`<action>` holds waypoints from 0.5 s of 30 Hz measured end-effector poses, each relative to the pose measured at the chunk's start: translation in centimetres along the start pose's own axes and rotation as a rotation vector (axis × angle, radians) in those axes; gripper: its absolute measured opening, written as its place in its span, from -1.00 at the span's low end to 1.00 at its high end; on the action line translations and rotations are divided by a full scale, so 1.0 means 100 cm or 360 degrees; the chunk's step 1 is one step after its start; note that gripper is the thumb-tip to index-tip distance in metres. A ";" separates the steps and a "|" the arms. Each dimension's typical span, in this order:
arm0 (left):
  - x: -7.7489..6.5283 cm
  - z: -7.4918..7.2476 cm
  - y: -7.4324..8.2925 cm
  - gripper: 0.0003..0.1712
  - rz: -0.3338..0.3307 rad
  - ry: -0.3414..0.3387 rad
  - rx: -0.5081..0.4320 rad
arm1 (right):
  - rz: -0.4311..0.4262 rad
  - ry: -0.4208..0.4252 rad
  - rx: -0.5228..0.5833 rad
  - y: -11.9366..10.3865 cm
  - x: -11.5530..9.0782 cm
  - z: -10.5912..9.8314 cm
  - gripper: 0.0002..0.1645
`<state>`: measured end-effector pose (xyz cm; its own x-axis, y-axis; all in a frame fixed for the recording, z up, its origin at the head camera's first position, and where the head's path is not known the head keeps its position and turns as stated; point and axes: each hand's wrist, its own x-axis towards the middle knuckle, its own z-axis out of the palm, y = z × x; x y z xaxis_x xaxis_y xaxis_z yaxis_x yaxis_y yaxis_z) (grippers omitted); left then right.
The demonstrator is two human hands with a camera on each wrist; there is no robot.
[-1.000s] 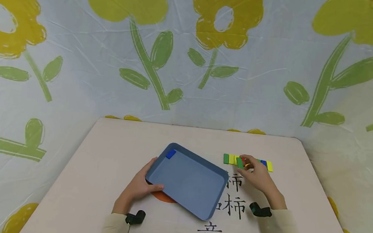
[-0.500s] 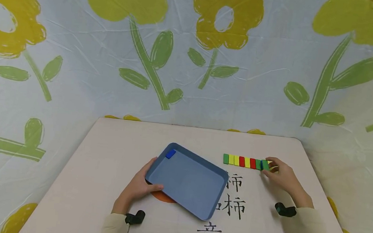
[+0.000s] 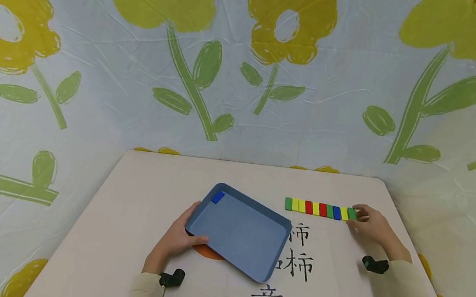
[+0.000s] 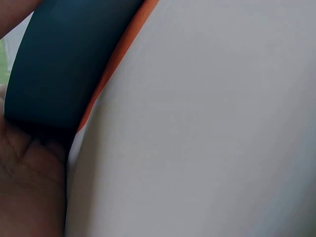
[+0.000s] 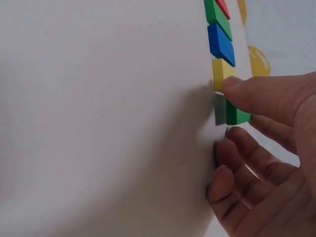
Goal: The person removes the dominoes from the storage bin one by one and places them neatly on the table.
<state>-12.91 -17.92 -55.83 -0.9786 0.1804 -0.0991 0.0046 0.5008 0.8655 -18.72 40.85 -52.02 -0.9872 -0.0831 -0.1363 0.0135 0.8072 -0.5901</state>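
In the head view my left hand (image 3: pixel 176 238) grips the near-left corner of a blue-grey tray (image 3: pixel 238 234), thumb over its rim. Inside the tray's far-left corner lies a blue block (image 3: pixel 217 197). My right hand (image 3: pixel 378 229) pinches a green block (image 3: pixel 351 213) at the right end of a row of small coloured blocks. The right wrist view has that block beside a yellow block (image 5: pixel 222 74), close over the table, with its shadow below. A blue block (image 5: pixel 220 44) follows in the row. The left wrist view gives the tray's dark outer wall (image 4: pixel 64 64) against my palm.
The row runs left from there through red (image 3: pixel 322 209) and yellow blocks to a green block (image 3: pixel 288 203). Black characters (image 3: pixel 300 264) are printed on the pale table cover (image 3: pixel 125 243). An orange printed patch (image 3: pixel 209 252) shows under the tray. A flowered cloth (image 3: pixel 307 141) hangs behind.
My right hand has carried the green block rightward along the row, from over its middle to its right end, and lowered it there. The left hand and tray have stayed put.
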 end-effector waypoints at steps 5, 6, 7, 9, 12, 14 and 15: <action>0.000 0.000 0.000 0.31 0.0008 -0.0001 -0.0001 | 0.0031 -0.0049 -0.0002 0.003 0.005 -0.003 -0.31; 0.000 0.000 0.000 0.31 0.0010 -0.0002 -0.0003 | 0.0031 -0.0054 -0.0003 0.004 0.007 -0.003 -0.31; 0.000 0.001 0.000 0.31 0.0010 -0.0002 -0.0002 | 0.0028 -0.0057 -0.0005 0.005 0.007 -0.002 -0.32; -0.001 0.001 0.001 0.31 0.0004 -0.0002 -0.0001 | 0.0022 -0.0065 -0.0013 0.007 0.009 -0.002 -0.32; -0.002 0.000 0.001 0.31 0.0002 0.0000 0.0003 | 0.0013 -0.0077 -0.0020 0.008 0.011 -0.001 -0.31; -0.002 0.000 0.001 0.31 0.0001 0.0004 0.0002 | 0.0018 -0.0087 -0.0019 0.007 0.012 -0.001 -0.30; -0.002 0.000 0.001 0.31 0.0002 0.0004 0.0001 | 0.0021 -0.0087 -0.0018 0.007 0.012 -0.002 -0.29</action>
<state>-12.73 -17.86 -55.72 -0.9791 0.1790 -0.0971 0.0058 0.5012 0.8653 -19.94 41.41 -52.49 -0.9767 -0.1040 -0.1876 0.0244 0.8151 -0.5788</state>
